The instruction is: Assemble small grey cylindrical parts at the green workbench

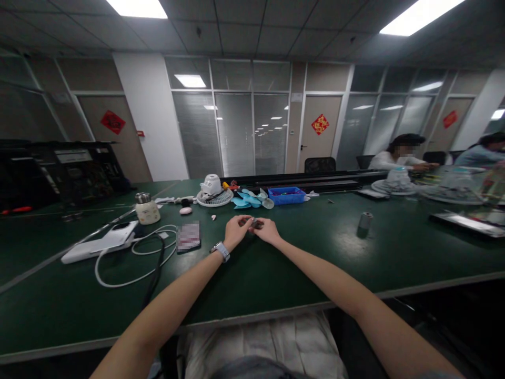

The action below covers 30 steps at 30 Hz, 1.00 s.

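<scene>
Over the green table (307, 284), my left hand (235, 232) and my right hand (270, 231) meet in front of me. Their closed fingers pinch a small grey metallic part (256, 223) between them; its kind cannot be made out, as the fingertips cover much of it. Beyond the hands lie light blue fan blades (248, 198) and a blue basket (286, 196) with small items inside. A white fan housing (213, 185) rests on a round white grille (216, 198) to the left of the blades.
To the left are a phone (189, 237), a white cable (118, 286), a white device (98, 246), a cream bottle (147, 210) and a pink oval object (185, 211). A metal cylinder (365, 221) stands at right. People (394, 158) sit farther right.
</scene>
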Each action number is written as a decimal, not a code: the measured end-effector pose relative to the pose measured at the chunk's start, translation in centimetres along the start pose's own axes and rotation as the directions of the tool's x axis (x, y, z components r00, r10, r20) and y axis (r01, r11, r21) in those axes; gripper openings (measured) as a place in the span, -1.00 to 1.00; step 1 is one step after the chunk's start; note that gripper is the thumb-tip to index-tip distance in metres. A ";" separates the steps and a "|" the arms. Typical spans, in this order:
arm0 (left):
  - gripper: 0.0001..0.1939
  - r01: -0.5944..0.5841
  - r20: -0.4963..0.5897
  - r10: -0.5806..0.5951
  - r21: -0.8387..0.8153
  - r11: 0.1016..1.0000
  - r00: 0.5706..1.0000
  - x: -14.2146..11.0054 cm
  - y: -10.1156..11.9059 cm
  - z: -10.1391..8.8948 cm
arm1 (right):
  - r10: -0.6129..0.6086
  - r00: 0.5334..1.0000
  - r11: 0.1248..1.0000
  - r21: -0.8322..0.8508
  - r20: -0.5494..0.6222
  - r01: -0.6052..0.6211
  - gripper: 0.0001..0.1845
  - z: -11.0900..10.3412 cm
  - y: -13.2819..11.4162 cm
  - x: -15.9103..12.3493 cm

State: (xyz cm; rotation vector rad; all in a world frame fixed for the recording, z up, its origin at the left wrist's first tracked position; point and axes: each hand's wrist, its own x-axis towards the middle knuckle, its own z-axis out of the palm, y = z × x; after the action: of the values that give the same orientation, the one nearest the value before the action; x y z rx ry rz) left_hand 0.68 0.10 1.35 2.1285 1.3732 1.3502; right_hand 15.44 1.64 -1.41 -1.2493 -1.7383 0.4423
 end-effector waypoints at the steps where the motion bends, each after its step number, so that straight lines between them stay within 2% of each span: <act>1: -0.63 0.008 0.005 -0.008 0.015 1.000 1.000 0.1 0.0 0.0 | -0.006 1.000 1.000 -0.005 0.008 0.006 -0.67 0.0 -0.1 -0.2; 9: -0.61 0.019 -0.022 -0.017 0.096 0.995 1.000 1.0 0.1 0.2 | -0.027 1.000 0.991 -0.128 -0.003 0.026 -0.64 -0.2 -0.8 -0.8; 12: -0.63 -0.006 -0.107 0.018 0.106 0.994 0.994 1.5 0.0 -0.2 | -0.019 1.000 0.993 -0.120 -0.003 0.019 -0.64 -0.2 -0.8 -0.9; 15: -0.62 -0.008 -0.182 0.035 0.150 0.989 0.983 1.9 -1.2 -0.9 | -0.026 0.999 0.994 -0.102 -0.023 0.023 -0.59 -0.2 -0.7 -0.9; 16: -0.61 0.011 -0.167 0.019 0.175 0.985 0.986 1.9 -1.8 -1.2 | -0.028 0.999 0.995 -0.100 -0.025 0.026 -0.58 -0.2 -0.6 -0.9; 19: -0.61 0.092 -0.004 -0.095 0.260 0.961 0.995 1.8 -3.8 -1.4 | -0.032 0.999 0.995 -0.092 -0.016 0.030 -0.56 0.0 -0.5 -1.0; 21: -0.64 0.109 0.103 -0.149 0.323 0.940 0.983 1.6 -4.8 -1.3 | -0.029 0.999 0.996 -0.084 -0.014 0.028 -0.56 0.2 -0.5 -1.0; 23: -0.65 0.106 0.166 -0.178 0.370 0.923 0.970 1.4 -5.1 -1.1 | -0.025 1.000 0.996 -0.083 -0.018 0.023 -0.57 0.0 -0.3 -0.9; 26: -0.64 0.107 0.194 -0.195 0.388 0.915 0.961 1.2 -5.0 -1.0 | -0.009 0.999 0.992 -0.123 -0.053 0.002 -0.59 -1.9 0.3 -0.3; 28: -0.63 0.107 0.193 -0.189 0.368 0.923 0.963 1.2 -4.9 -1.0 | 0.029 0.992 0.979 -0.196 -0.126 -0.054 -0.61 -4.4 1.3 0.3; 30: -0.61 0.105 0.172 -0.173 0.345 0.933 0.970 1.2 -5.0 -1.0 | 0.093 0.966 0.943 -0.290 -0.241 -0.164 -0.62 -7.7 2.7 0.8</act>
State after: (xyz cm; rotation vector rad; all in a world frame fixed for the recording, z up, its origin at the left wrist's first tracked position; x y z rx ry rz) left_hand -2.82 3.42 -0.63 2.2450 1.7288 0.8706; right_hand 23.24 1.80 0.95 -1.5779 -1.5759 0.0970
